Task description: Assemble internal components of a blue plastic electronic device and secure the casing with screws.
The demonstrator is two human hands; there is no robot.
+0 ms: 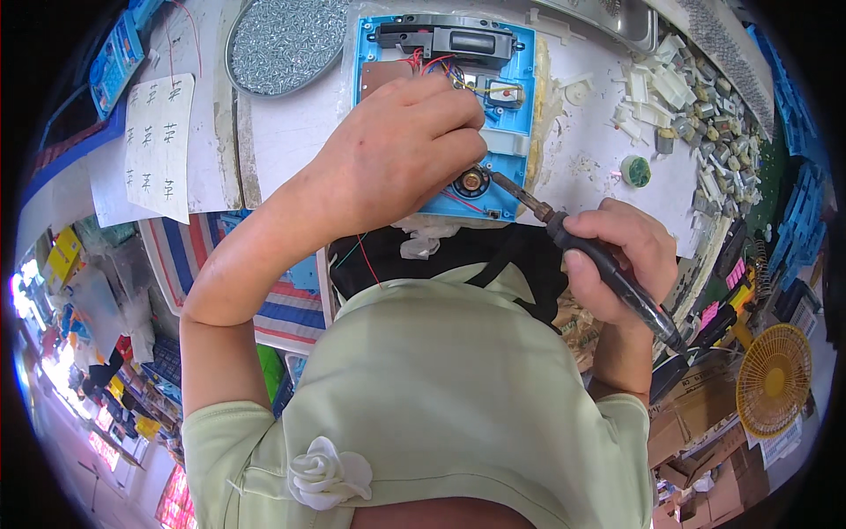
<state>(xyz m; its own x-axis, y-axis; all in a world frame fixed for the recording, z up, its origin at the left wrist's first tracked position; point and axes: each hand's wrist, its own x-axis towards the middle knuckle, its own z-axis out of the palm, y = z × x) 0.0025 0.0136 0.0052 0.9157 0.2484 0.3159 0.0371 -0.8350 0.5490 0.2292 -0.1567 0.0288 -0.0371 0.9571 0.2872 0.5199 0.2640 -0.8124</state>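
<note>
A blue plastic toy housing lies opened on the table in front of me. Inside it are a black battery compartment, a brown circuit board, a small motor, several thin coloured wires and a round speaker. My left hand reaches over the housing with its fingers pinched together near the speaker; what they hold is hidden. In my right hand is a black-handled soldering iron, gripped with its tip pointing at the speaker's upper edge, close to my left fingertips.
A round metal tray of screws stands at the back left, near a handwritten paper sheet. To the right are a small green round tub and a heap of white plastic parts and motors. A yellow fan is at lower right.
</note>
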